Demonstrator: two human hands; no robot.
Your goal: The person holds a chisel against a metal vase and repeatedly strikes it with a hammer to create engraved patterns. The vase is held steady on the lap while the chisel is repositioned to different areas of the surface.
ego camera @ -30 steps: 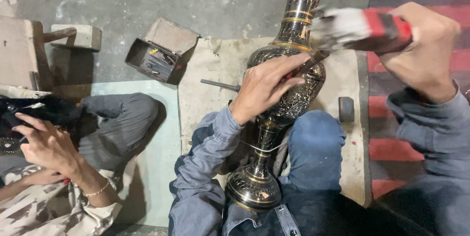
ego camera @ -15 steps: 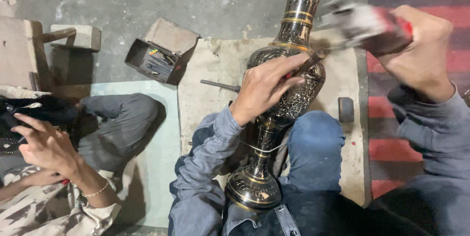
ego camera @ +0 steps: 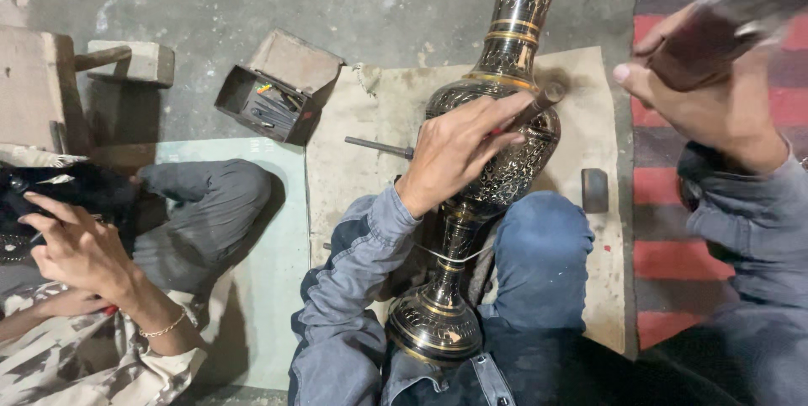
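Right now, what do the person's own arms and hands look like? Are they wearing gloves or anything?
No gloves: both the left hand and the right hand are bare, with no rings or watch showing. Each arm is covered by a long blue-grey denim-like sleeve, the left sleeve and the right sleeve, creased and ending in a stitched cuff at the wrist. The right hand is partly blurred.
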